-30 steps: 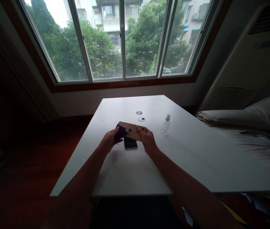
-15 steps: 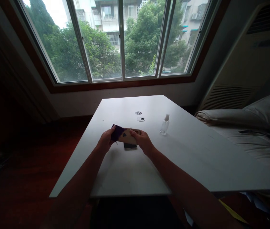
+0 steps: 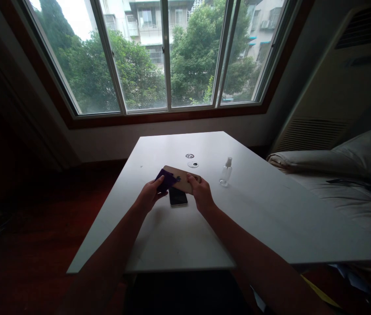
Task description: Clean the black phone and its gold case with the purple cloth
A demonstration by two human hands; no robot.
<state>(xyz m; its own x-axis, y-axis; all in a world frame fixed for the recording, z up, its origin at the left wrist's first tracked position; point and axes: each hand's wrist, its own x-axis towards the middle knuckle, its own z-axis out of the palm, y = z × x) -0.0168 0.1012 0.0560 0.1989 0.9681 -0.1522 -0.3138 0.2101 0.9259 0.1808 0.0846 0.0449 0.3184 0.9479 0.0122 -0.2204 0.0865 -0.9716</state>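
the left hand [image 3: 150, 195] is clamped on a purple cloth [image 3: 165, 181] folded over one end of a tan case [image 3: 185, 178]; the right hand [image 3: 202, 193] grips the other. the case, tilted, partly hides a black phone [image 3: 178, 198] on the table [image 3: 254, 223]. a clear bottle [image 3: 225, 175] stands to the right, two discs [image 3: 193, 165] lie beyond, then the window [image 3: 192, 65].
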